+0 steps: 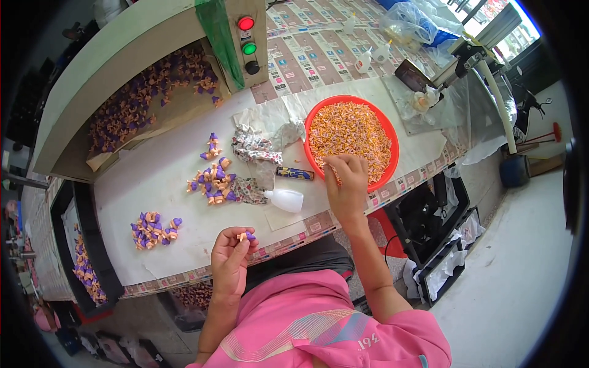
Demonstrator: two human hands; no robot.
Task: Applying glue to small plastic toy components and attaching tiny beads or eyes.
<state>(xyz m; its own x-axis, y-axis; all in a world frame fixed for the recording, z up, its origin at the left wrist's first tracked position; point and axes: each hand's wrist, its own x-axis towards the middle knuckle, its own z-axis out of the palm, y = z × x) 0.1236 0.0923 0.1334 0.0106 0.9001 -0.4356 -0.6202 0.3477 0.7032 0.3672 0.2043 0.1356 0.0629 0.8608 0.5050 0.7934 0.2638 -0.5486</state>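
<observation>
Pinched between the thumb and fingers of my left hand (230, 264) is a small purple-and-peach plastic figure (247, 236), held above the table's near edge. My right hand (348, 187) reaches over the near rim of a round red basin (396, 147). Its fingers curl down into the many tiny orange, white and pink pieces (350, 129) inside; whatever the fingertips grip is hidden. Left of the basin lie a loose cluster of similar figures (215, 178) and, nearer to me, another pile (150, 232). A white squeeze bottle (286, 200) rests on its side between my hands.
A dark printed tube (294, 173) and a floral cloth (253, 146) lie left of the basin. At the far left stands a machine housing (147, 37) with more figures in its opening. A black tray (110, 270) sits at the left edge, a phone (413, 77) beyond the basin.
</observation>
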